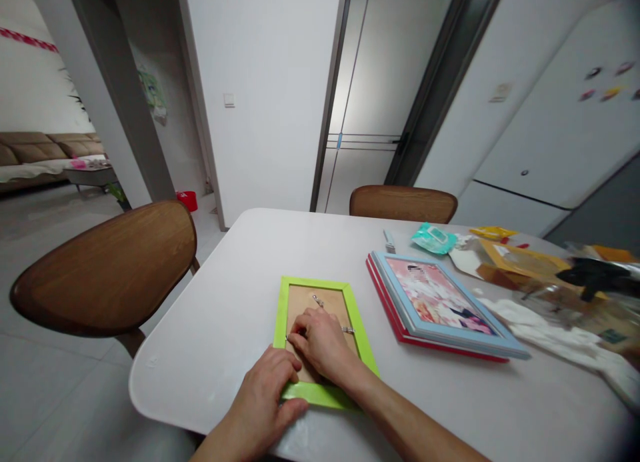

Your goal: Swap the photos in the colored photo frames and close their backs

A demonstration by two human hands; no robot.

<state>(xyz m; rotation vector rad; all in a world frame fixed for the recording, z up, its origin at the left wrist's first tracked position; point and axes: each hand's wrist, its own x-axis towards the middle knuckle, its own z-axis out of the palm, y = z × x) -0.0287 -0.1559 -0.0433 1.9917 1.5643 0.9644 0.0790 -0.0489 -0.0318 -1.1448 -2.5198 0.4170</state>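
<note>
Leftward, open bench [215, 335] flanked the green frame [367, 352]; left fingers [287, 369] gripped its corner; right fingers [300, 323], apparently narrow, touched its backing [303, 299].

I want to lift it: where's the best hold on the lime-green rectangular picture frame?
Probably the right rim of the lime-green rectangular frame at its middle, from the right, thumb above, fingers beneath: that narrow border is bare there; the left hand covers the near-left corner, the right hand part of the brown backing board.
</note>
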